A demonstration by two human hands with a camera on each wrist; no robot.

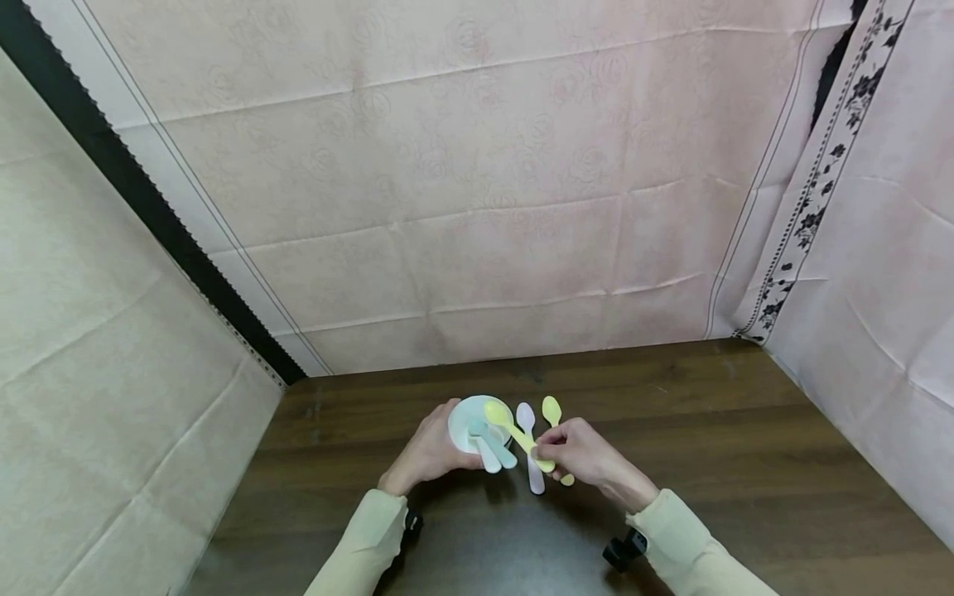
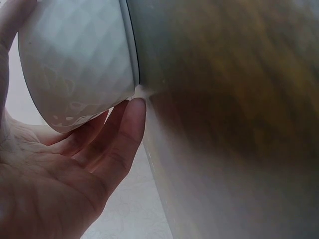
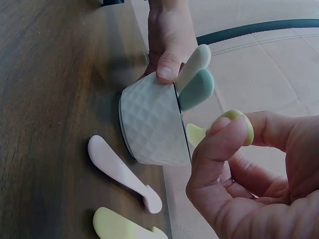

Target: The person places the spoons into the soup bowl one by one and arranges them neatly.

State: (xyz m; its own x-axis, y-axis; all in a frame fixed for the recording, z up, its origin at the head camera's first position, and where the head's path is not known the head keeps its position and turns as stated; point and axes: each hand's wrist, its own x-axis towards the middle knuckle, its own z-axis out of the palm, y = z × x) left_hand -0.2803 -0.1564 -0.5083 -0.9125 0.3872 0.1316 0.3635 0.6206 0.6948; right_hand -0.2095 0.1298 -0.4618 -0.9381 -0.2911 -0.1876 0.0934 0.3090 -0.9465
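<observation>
Near edge, 6 o'clock: two pale sleeves enter over the dark wooden table (image 1: 745,463).
Right hand (image 1: 589,454): at 5 o'clock of the bowl, thumb and fingers pinched shut on the handle end of a yellow spoon (image 1: 514,430), whose scoop hovers over the bowl's rim.
Left hand (image 1: 431,451): at 7 o'clock of the bowl, fingers curled round the white bowl (image 1: 465,418), thumb on its rim in the right wrist view; the left wrist view shows the fingers lying loosely along the wall.
Bowl contents: a teal spoon (image 3: 197,90) and a whitish spoon (image 3: 195,65), handles leaning out over the rim towards the left hand.
On the table, 3 o'clock of the bowl: a pink spoon (image 1: 531,455) lying flat just beside it, then a second yellow-green spoon (image 1: 552,411), partly hidden by the right hand.
Handling, as a judgement: the held spoon looks like light, stiff, smooth plastic, so a fingertip pinch near the handle end should suffice; a loose pinch could let it swivel. The bowl looks light enough to slide, hence worth steadying.
Far side, 12 o'clock: creased pink cloth (image 1: 477,207) backs the table.
</observation>
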